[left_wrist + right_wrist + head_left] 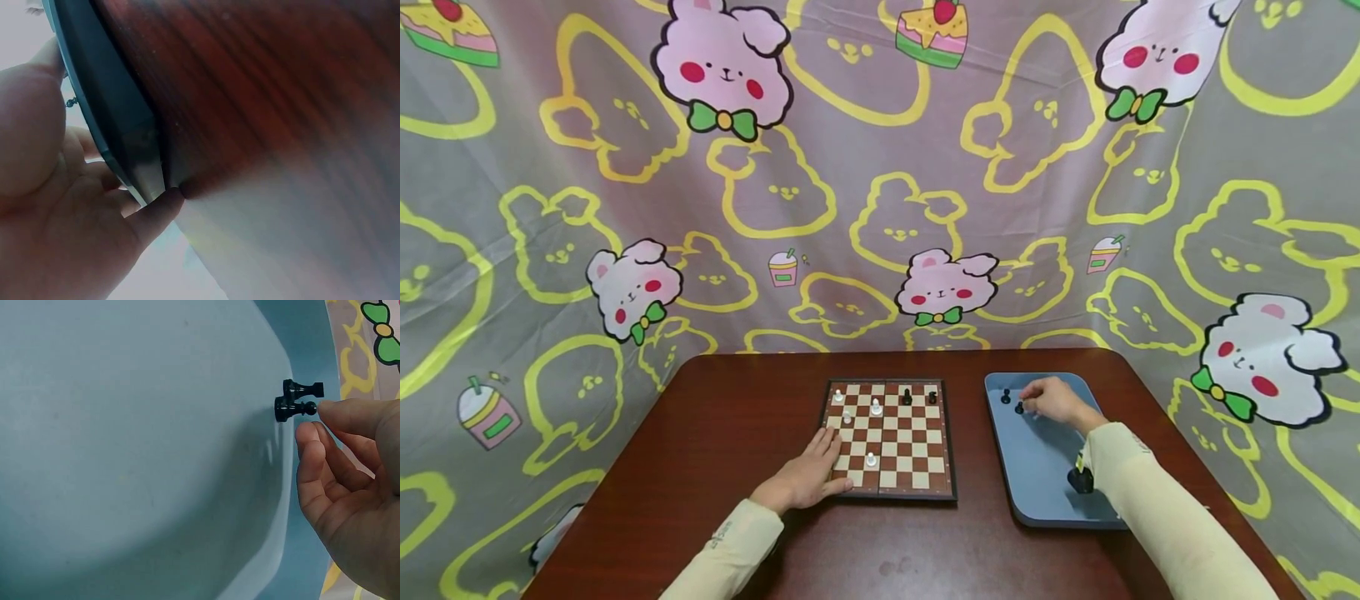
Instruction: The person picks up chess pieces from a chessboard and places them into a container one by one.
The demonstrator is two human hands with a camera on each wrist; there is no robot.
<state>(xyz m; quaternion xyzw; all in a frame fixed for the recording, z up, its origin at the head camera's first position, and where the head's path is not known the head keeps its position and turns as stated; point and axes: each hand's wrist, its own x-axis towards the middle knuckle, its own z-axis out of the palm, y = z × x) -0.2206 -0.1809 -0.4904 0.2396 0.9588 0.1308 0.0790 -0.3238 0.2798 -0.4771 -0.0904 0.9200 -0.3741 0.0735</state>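
My left hand point(805, 475) rests along the left edge of a checkered chessboard point(921, 479), its fingers extended. In the left wrist view, the little finger meets the table beside the board's dark side point(115, 94). Over the far part of a blue tray point(1037, 483), my right hand point(1052, 400) is at a black pawn point(290, 409). Its thumb tip is right at the pawn's head, with the other fingers loosely bent and apart from the piece. A black rook point(303, 389) stands close beside the pawn.
On the board are several white pieces, among them one near the front point(871, 459), plus two black pieces, a larger one point(907, 397) and a smaller one point(932, 398). The brown table point(730, 417) has a patterned curtain point(850, 208) behind and at both sides.
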